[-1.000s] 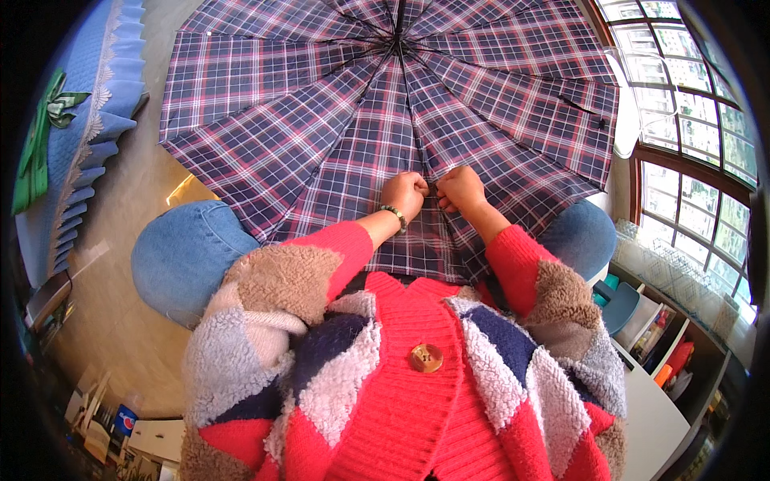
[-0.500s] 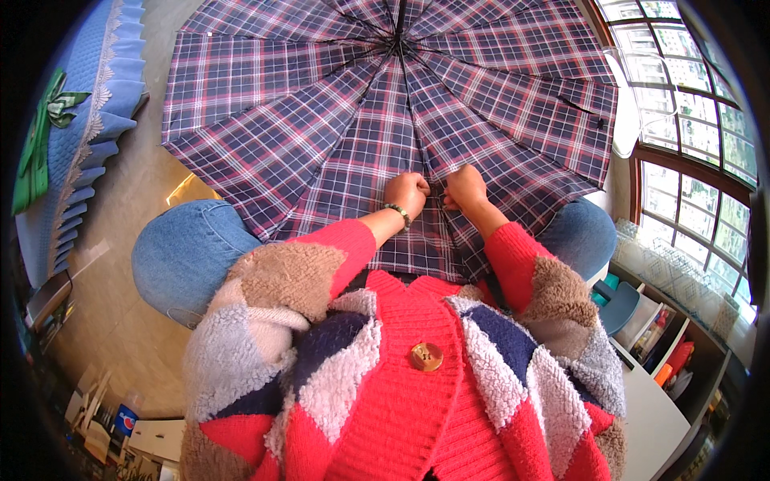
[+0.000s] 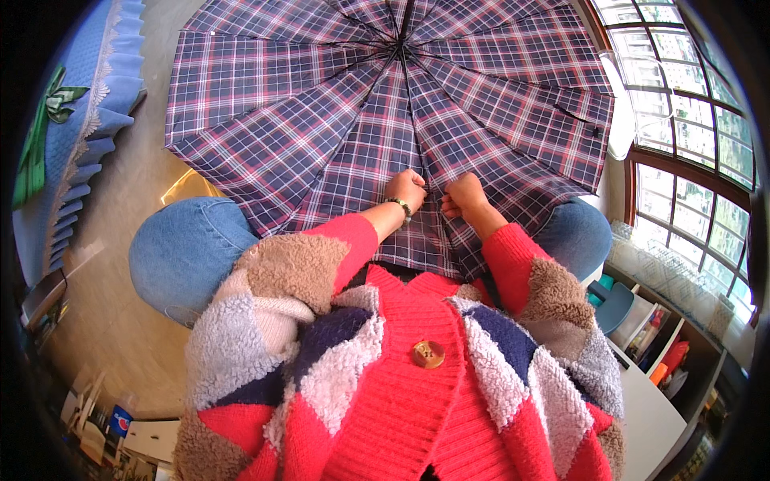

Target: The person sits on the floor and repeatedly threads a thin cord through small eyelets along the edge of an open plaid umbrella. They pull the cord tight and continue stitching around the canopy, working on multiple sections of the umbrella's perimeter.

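An open plaid umbrella (image 3: 265, 88) in navy, red and white, with its dark shaft and ribs meeting at the top centre, spreads before me over my jeans-covered knees. My left hand (image 3: 405, 193), a beaded bracelet on its wrist, is closed low on the fabric beside a rib. My right hand (image 3: 465, 194) is curled just right of it at the same panels, a short gap between the two. Whatever either set of fingers pinches is too small or hidden to make out.
A blue quilted cover (image 3: 104, 96) with ruffled edge and green bow lies at far left. A barred window (image 3: 682, 120) is at right, above open shelving (image 3: 674, 357) holding small items. Assorted clutter (image 3: 88, 421) sits at lower left on the tan floor (image 3: 104, 313).
My right hand has shifted slightly right and down, widening the gap to my left hand. The left one has barely moved, and both remain closed.
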{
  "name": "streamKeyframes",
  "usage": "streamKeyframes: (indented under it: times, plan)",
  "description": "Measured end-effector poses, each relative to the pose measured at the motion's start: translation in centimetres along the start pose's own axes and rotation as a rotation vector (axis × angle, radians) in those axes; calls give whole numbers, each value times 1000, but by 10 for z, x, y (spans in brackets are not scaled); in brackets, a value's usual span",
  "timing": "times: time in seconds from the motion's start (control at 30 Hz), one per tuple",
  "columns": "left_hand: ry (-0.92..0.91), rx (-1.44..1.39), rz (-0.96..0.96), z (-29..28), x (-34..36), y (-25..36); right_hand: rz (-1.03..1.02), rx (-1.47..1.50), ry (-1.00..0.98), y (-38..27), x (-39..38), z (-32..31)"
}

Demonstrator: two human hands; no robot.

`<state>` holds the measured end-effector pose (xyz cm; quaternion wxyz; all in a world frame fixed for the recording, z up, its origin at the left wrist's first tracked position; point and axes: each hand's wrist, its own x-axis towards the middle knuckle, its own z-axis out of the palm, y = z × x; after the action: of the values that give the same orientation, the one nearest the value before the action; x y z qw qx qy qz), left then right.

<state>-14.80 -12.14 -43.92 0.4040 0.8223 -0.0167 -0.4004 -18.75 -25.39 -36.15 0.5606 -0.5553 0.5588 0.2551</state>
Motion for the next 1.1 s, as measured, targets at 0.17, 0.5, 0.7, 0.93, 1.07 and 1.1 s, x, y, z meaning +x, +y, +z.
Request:
streamKeyframes:
  times: [0.17,0.5,0.7,0.93,1.07,1.1]
  plan:
    - [-60,-17,-117,-3,-3,12,18,4,-35,-2,-2,0]
    - [97,388,200,1,-8,17,-507,-1013,230,-9,-4,-3]
    - [41,401,128,-12,-11,24,-972,-1550,104,-3,1,6]
    - [-253,128,-116,-34,-5,35,-1224,-1705,-5,-5,17,5]
    - [-269,109,-169,-38,-2,35,-1243,-1730,-37,-9,19,0]
    - [-240,114,-176,-38,-3,34,-1249,-1747,-45,-10,18,0]
